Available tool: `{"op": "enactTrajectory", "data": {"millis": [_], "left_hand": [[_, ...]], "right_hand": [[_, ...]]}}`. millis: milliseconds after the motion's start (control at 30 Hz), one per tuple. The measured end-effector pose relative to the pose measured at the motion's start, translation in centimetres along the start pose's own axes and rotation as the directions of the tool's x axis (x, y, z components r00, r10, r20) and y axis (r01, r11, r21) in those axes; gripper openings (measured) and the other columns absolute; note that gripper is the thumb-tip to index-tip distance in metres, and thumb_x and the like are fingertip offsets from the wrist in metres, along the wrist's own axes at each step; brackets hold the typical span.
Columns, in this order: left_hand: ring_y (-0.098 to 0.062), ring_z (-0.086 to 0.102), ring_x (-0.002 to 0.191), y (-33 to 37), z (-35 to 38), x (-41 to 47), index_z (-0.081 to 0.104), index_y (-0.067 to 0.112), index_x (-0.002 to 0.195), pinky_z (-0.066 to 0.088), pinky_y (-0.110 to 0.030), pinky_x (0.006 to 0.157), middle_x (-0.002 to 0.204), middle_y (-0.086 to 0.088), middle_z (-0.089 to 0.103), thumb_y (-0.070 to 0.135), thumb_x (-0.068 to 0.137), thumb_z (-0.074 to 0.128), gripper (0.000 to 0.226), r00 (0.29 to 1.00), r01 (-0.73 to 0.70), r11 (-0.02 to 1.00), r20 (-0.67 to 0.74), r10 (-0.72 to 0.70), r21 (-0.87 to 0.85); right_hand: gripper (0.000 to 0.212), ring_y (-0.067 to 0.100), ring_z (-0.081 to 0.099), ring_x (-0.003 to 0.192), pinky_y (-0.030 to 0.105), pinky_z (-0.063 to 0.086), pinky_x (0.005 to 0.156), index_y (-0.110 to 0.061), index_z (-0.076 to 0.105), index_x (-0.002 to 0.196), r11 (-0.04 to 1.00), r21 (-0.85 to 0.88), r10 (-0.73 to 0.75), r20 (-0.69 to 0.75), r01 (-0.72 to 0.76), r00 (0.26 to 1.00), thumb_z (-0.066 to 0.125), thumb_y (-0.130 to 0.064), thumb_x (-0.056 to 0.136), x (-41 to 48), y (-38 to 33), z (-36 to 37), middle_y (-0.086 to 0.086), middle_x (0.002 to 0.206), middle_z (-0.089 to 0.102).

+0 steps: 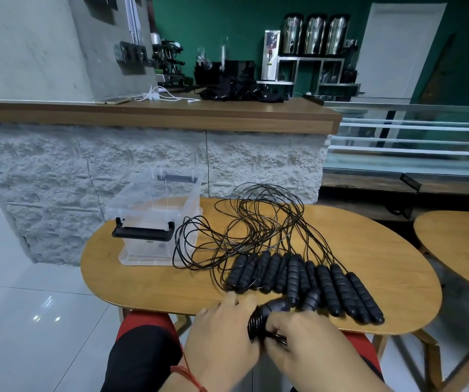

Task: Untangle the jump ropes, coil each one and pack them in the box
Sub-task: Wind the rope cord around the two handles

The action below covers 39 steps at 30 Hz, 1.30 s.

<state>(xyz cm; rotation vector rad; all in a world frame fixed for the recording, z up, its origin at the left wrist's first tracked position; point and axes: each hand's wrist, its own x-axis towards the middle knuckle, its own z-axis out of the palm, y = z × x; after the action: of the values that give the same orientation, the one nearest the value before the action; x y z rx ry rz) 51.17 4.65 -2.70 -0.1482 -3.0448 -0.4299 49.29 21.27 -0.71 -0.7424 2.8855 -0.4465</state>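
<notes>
One clear box (154,222) stands open on the left of the table (120,278). Roughly a dozen black handles (326,287) lie side by side near the front edge; overlap makes the count unsure. Their thin cords (255,222) pile in one tangle behind them, with a loop touching the box. The right hand (306,346) curls round one more handle (270,309), lifted at the edge. The left hand (222,335) lies against it; whether it grips cannot be told. A second table (459,244) stands to the right, and a counter (154,114) behind.
</notes>
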Motion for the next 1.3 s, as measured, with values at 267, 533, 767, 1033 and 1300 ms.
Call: {"op": "enactTrajectory", "data": {"millis": [267,533,767,1033,1300], "left_hand": [[0.005,0.059,0.123,-2.4,-0.4,0.0,0.06,0.053,0.13,0.052,-0.032,0.104,0.126,0.026,0.068,0.085,0.078,0.065,0.061,0.914,-0.243,0.917,0.24,0.326,-0.317],[0.003,0.058,0.13,-2.6,-1.4,-0.5,0.069,0.043,0.132,0.046,-0.034,0.113,0.131,0.024,0.069,0.056,0.083,0.086,0.054,0.901,-0.246,0.715,0.117,0.417,-0.655],[-0.033,0.074,0.098,-1.8,1.0,-0.8,0.059,0.03,0.135,0.061,-0.052,0.086,0.117,-0.014,0.075,0.018,0.084,0.089,0.061,0.99,-0.064,0.275,-0.027,0.138,-0.959],[-0.04,0.068,0.071,-1.8,3.8,-0.1,0.073,0.018,0.116,0.055,-0.038,0.058,0.098,-0.025,0.073,0.053,0.088,0.078,0.045,0.986,0.095,-0.005,0.095,-0.134,-0.995],[-0.036,0.066,0.072,-1.6,4.8,0.5,0.07,0.016,0.121,0.054,-0.04,0.058,0.096,-0.026,0.073,0.044,0.1,0.062,0.037,0.923,0.103,-0.238,0.182,-0.34,-0.966]], "right_hand": [[0.022,0.003,0.054,0.062,0.024,0.043,0.065,-0.014,0.077,0.086,0.869,0.454,-0.365,0.323,0.196,0.873,0.086,-0.035,0.088,2.2,2.6,-4.5,-0.009,0.067,0.067],[0.045,0.02,0.036,0.058,0.033,0.027,0.058,-0.003,0.055,0.072,0.679,0.71,-0.473,0.228,0.187,0.851,0.082,-0.033,0.091,4.7,3.3,-2.6,0.009,0.064,0.045],[0.023,0.021,0.064,0.077,0.038,0.051,0.075,-0.012,0.067,0.084,0.378,0.909,-0.224,-0.097,0.178,0.97,0.073,-0.03,0.096,3.3,2.1,0.4,0.009,0.083,0.067],[0.023,0.01,0.039,0.051,0.025,0.034,0.052,-0.016,0.069,0.089,0.351,0.931,0.029,0.091,-0.096,0.995,0.056,-0.02,0.108,3.6,3.2,2.8,0.001,0.07,0.05],[0.047,0.016,0.061,0.076,0.031,0.05,0.072,-0.026,0.079,0.12,0.209,0.968,0.122,0.117,-0.141,0.986,0.057,0.006,0.093,2.8,1.7,4.2,0.002,0.101,0.077]]}}
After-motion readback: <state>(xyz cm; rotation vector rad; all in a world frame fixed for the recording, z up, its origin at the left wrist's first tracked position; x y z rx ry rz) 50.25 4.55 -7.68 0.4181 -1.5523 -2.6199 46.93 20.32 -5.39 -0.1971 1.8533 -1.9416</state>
